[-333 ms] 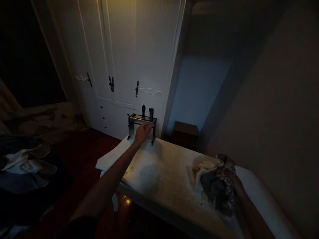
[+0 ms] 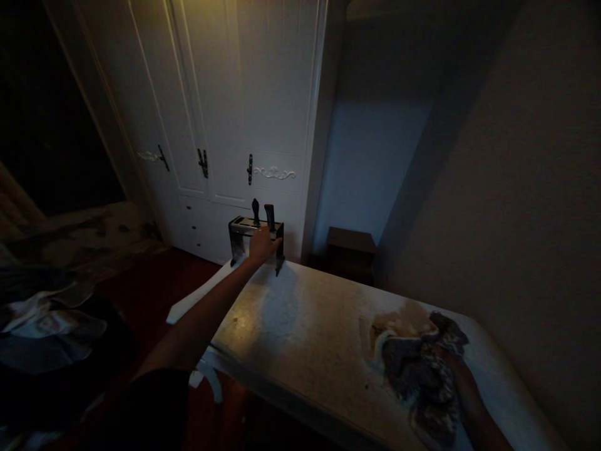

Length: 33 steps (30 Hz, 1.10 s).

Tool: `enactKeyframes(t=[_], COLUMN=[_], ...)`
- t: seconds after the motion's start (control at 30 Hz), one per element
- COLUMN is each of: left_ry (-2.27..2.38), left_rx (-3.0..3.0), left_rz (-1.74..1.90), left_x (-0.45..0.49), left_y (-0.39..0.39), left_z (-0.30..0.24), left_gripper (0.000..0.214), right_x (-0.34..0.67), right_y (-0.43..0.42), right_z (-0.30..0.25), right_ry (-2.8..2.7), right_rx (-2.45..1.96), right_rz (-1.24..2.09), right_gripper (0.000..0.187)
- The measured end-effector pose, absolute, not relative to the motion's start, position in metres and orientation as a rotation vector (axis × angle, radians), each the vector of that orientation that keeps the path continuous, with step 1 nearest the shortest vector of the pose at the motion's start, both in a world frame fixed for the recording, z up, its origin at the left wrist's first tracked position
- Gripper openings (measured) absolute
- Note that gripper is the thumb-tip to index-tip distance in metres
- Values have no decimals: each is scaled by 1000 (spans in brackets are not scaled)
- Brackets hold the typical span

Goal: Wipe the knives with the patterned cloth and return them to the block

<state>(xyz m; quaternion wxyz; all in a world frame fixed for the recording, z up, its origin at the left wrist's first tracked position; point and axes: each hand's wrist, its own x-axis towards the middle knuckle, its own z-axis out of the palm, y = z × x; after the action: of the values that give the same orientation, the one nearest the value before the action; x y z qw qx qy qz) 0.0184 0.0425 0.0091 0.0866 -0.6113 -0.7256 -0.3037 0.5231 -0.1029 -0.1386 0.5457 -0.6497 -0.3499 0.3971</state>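
Note:
On the far left end of the white table stands a knife rack [image 2: 237,241] with a shiny top and dark side legs. Two black-handled knives [image 2: 270,217] rise from its slots. My left hand [image 2: 261,245] is closed at the rack's front, with fingers at its top edge and thumb to the right. At the table's right side, my right hand [image 2: 448,363] grips a bunched, patterned grey-and-cream cloth [image 2: 413,369] that lies on the tabletop. The cloth's folds partly hide the right fingers.
The worn white table [image 2: 323,326] spans the middle, with a small dark speck near the cloth. A white wardrobe [image 2: 277,113] stands behind. A brown box-shaped cabinet [image 2: 351,241] sits beyond the back edge. Heaped clothes [image 2: 47,326] lie at left. A wall borders the right.
The view has shifted slightly. My right hand and the cloth have moved right and nearer to me over the table. My left hand stays at the rack, its thumb now showing along the front.

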Motion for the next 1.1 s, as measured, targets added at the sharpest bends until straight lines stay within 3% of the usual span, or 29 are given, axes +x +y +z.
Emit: enactKeyframes(t=[0.27, 0.5, 0.77, 1.1], left_ry=[-2130, -2192, -2288, -2276], left_rx=[-1675, -1483, -1555, -1638], left_rz=[-826, -982, -954, -832], left_x=[19, 25, 27, 22], left_y=[49, 58, 66, 54], left_z=[4, 11, 20, 30], left_gripper=[39, 64, 52, 42], right_x=[521, 511, 522, 521], right_y=[-103, -108, -106, -109], right_z=[-135, -122, -137, -138], right_ry=[-772, -741, -713, -719], right_rx=[-1519, -1500, -1511, -1505], right_rz=[1105, 1043, 1069, 1018], right_gripper=[56, 47, 63, 63])
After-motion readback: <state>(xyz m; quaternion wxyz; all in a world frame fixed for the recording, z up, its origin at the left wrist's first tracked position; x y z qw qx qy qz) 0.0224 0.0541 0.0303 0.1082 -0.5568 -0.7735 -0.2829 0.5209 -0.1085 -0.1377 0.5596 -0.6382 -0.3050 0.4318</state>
